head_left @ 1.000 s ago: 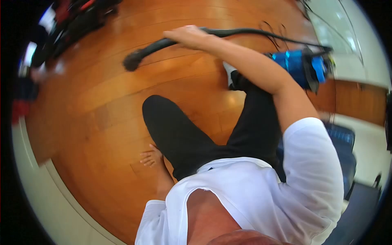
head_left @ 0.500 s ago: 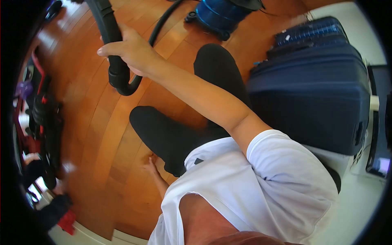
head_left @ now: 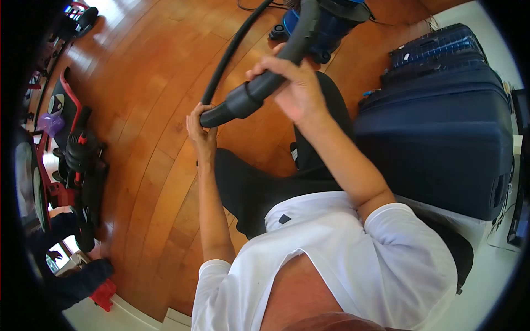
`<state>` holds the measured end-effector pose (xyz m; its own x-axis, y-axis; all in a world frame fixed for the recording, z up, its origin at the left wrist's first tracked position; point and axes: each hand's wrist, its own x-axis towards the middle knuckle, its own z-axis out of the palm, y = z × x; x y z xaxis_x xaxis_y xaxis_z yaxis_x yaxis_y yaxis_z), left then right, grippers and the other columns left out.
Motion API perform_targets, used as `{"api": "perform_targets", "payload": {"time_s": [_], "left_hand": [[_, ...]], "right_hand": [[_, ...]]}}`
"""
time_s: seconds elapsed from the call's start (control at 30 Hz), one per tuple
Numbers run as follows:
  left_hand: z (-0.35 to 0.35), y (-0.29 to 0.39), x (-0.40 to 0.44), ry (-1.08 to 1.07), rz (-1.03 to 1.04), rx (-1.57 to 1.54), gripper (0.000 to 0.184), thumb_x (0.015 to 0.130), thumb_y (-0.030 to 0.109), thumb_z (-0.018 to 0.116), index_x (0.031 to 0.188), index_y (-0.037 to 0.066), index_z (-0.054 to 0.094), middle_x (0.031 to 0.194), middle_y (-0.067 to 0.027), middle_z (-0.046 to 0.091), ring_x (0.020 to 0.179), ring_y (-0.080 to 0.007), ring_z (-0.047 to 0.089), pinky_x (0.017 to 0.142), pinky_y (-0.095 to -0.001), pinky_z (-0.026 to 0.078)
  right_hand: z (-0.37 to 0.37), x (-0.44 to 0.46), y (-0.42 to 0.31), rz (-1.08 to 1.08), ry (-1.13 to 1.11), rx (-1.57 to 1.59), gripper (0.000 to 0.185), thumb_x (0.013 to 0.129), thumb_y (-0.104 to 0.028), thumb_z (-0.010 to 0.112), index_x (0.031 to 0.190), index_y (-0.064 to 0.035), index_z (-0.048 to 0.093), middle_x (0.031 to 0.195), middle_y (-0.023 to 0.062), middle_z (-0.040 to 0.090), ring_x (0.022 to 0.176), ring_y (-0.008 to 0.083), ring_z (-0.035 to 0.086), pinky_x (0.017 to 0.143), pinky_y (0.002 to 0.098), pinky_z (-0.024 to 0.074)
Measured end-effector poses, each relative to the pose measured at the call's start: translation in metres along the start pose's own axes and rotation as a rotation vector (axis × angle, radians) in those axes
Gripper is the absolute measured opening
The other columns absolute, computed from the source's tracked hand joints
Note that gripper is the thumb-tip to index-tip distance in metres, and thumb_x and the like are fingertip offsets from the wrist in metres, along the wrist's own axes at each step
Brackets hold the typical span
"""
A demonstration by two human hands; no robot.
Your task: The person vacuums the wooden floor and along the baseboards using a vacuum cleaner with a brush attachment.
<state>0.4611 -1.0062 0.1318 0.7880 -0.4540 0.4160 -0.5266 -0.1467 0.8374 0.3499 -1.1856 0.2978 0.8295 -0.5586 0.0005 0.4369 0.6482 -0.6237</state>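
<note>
Both my hands are on the black vacuum cleaner hose, which slants across the upper middle. My right hand, slightly blurred, is closed around the stiff curved tube. Below it along the hose comes a thick cuff. Past the cuff, my left hand closes around the ribbed hose bend. From there the thinner hose runs up toward the top edge. Behind the tube stands the blue vacuum cleaner canister on casters, partly hidden by the tube.
Dark blue suitcases stand close on the right, beside a screen at the edge. Black and red exercise equipment lies on the left with a purple item. Below it are dark cloth and a red cloth. The floor is wooden boards.
My left hand has risen from near the floor and taken hold of the hose bend. My right hand has moved right with the tube, which has tilted from near upright to a slant.
</note>
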Motion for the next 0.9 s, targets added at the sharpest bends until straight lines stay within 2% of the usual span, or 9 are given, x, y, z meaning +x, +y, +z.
{"api": "perform_targets", "payload": {"time_s": [0.03,0.17,0.3,0.37,0.47,0.57,0.6,0.83,0.9], "left_hand": [[-0.001,0.013,0.008,0.009,0.077,0.076,0.035,0.075,0.001,0.075,0.107,0.010,0.064,0.104,-0.0055,0.065,0.117,-0.0295,0.058,0.115,-0.0499,0.029],[-0.005,0.074,0.049,-0.130,0.348,0.264,0.036,0.070,-0.001,0.072,0.103,0.011,0.066,0.099,-0.0038,0.063,0.106,-0.0261,0.059,0.111,-0.0496,0.034],[0.026,0.131,0.062,-0.392,0.576,0.349,0.040,0.068,0.000,0.072,0.105,0.013,0.065,0.097,-0.0029,0.062,0.101,-0.0256,0.058,0.109,-0.0477,0.037],[0.050,0.143,0.055,-0.510,0.655,0.358,0.039,0.069,0.000,0.071,0.105,0.014,0.065,0.097,-0.0024,0.063,0.099,-0.0253,0.059,0.107,-0.0460,0.038],[0.088,0.143,0.034,-0.608,0.757,0.407,0.025,0.080,0.008,0.060,0.102,0.018,0.065,0.090,-0.0016,0.061,0.095,-0.0228,0.059,0.096,-0.0421,0.043],[0.116,0.123,0.013,-0.702,0.730,0.430,0.023,0.082,0.011,0.058,0.103,0.019,0.064,0.087,-0.0015,0.060,0.092,-0.0219,0.060,0.091,-0.0394,0.043],[0.121,0.117,0.008,-0.730,0.706,0.423,0.025,0.082,0.009,0.058,0.103,0.019,0.065,0.087,-0.0014,0.060,0.088,-0.0213,0.060,0.087,-0.0374,0.044],[0.145,0.096,0.014,-0.958,0.505,0.605,0.036,0.081,0.004,0.061,0.113,0.020,0.066,0.088,-0.0034,0.064,0.082,-0.0234,0.065,0.077,-0.0378,0.045],[0.162,0.098,0.025,-1.056,0.498,0.626,0.058,0.079,0.003,0.065,0.131,0.025,0.058,0.088,-0.0054,0.065,0.080,-0.0249,0.067,0.076,-0.0384,0.048]], "right_hand": [[-0.013,-0.003,-0.013,-0.034,0.002,-0.046,0.030,0.084,-0.005,0.073,0.108,-0.0069,0.056,0.087,0.0089,0.062,0.086,0.0252,0.065,0.090,0.0490,0.0534],[-0.069,-0.032,-0.090,0.041,0.161,0.088,0.036,0.093,-0.022,0.066,0.121,-0.0009,0.055,0.106,0.0159,0.063,0.094,0.0271,0.064,0.095,0.0458,0.0521],[-0.198,-0.069,-0.137,0.029,0.455,-0.021,0.037,0.095,-0.028,0.062,0.111,0.0045,0.057,0.100,0.0175,0.065,0.092,0.0263,0.065,0.091,0.0383,0.0532],[-0.282,-0.090,-0.132,0.125,0.786,-0.099,0.032,0.093,-0.024,0.063,0.105,0.0047,0.058,0.091,0.0169,0.066,0.086,0.0257,0.064,0.086,0.0358,0.0536],[-0.361,-0.130,-0.104,0.283,0.874,-0.071,0.020,0.085,-0.009,0.062,0.099,0.0036,0.055,0.085,0.0168,0.064,0.077,0.0243,0.062,0.080,0.0339,0.0543],[-0.404,-0.138,-0.075,0.186,1.061,0.282,0.020,0.083,-0.003,0.061,0.097,0.0026,0.048,0.081,0.0163,0.057,0.068,0.0253,0.060,0.070,0.0347,0.0562],[-0.415,-0.128,-0.069,0.185,1.109,0.385,0.022,0.083,-0.002,0.059,0.099,0.0008,0.044,0.079,0.0155,0.053,0.062,0.0258,0.058,0.060,0.0371,0.0564],[-0.445,-0.049,-0.043,-0.042,1.120,-0.012,0.022,0.077,0.004,0.058,0.092,-0.0049,0.045,0.071,0.0127,0.049,0.047,0.0271,0.053,0.045,0.0438,0.0523],[-0.459,-0.020,-0.052,-0.074,1.081,-0.109,0.022,0.076,0.004,0.057,0.091,-0.0057,0.044,0.070,0.0130,0.050,0.045,0.0259,0.051,0.043,0.0443,0.0517]]}}
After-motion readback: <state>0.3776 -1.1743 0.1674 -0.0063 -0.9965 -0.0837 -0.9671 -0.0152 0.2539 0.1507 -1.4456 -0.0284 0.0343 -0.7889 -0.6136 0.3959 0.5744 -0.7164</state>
